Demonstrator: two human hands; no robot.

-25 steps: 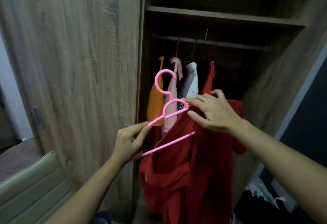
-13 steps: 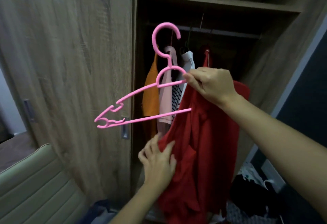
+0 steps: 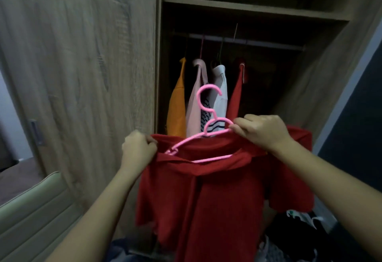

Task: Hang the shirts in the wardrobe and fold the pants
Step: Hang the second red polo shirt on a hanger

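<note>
Head view. I take the open wardrobe (image 3: 237,65) as my landmark; its closed wooden door (image 3: 82,65) fills the space to its left. In front of the wardrobe opening I hold a red shirt (image 3: 206,199) spread between both hands, with a pink hanger (image 3: 203,135) partly inside its neck opening. My left hand (image 3: 138,150) is closed in a fist on the shirt's left shoulder edge, just in front of the lower edge of the door frame. My right hand (image 3: 262,133) is pinched shut on the hanger's right arm together with the shirt's collar fabric, in front of the lower middle of the wardrobe opening. The hanger's hook stands upright and free, below the wardrobe's rail (image 3: 248,41) and not touching it; the hanger's left tip and its lower bar lie against the red fabric inside the collar. On the rail, behind the hanger, four garments hang side by side: an orange shirt (image 3: 176,106) nearest the door, then a pale pink shirt (image 3: 194,100), a white shirt (image 3: 221,96) with a striped piece showing beneath it, and a second red garment (image 3: 235,96). A shelf (image 3: 254,10) crosses the wardrobe above the rail. Dark and patterned clothes (image 3: 299,239) lie heaped below the wardrobe's right side. A pale green padded surface (image 3: 35,216) sits below the door, at lower left.
</note>
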